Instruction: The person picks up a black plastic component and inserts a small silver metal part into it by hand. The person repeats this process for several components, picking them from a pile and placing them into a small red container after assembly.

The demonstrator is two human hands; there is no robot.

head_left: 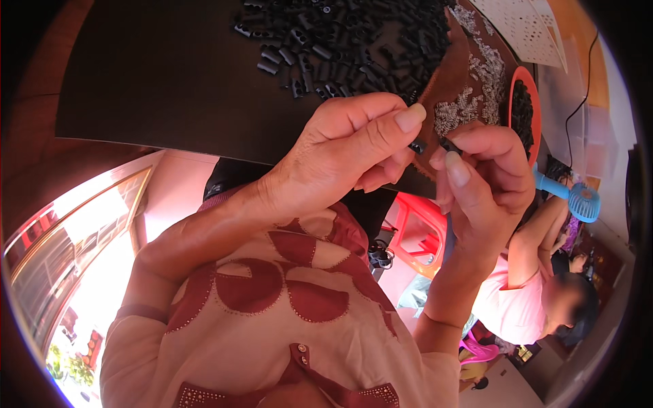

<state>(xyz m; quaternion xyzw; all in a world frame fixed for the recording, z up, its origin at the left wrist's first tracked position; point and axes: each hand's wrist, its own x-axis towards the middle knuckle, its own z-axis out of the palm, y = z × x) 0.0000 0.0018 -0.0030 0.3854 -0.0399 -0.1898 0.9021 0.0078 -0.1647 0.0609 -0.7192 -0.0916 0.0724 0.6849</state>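
Note:
Both hands meet just over the table's near edge, fingers closed. My left hand (360,139) is pinched, thumb against the curled fingers. A small black plastic piece (417,146) shows below its thumb, mostly covered by the fingers. Facing it, my right hand (486,173) pinches another small black piece (447,145) between thumb and forefinger; the two pieces are apart. Beyond my left hand lies a heap of black plastic cylinders (323,51), some with holes. Small silvery coil springs (457,111) are spread behind my right hand, on a brown surface (454,58).
An orange-red bowl (536,119) of black pieces stands at the right, near a blue handheld fan (582,202). The dark tabletop (156,88) stretches left. A red plastic stool (411,234) is below the edge. Another person in pink (513,306) sits at the right.

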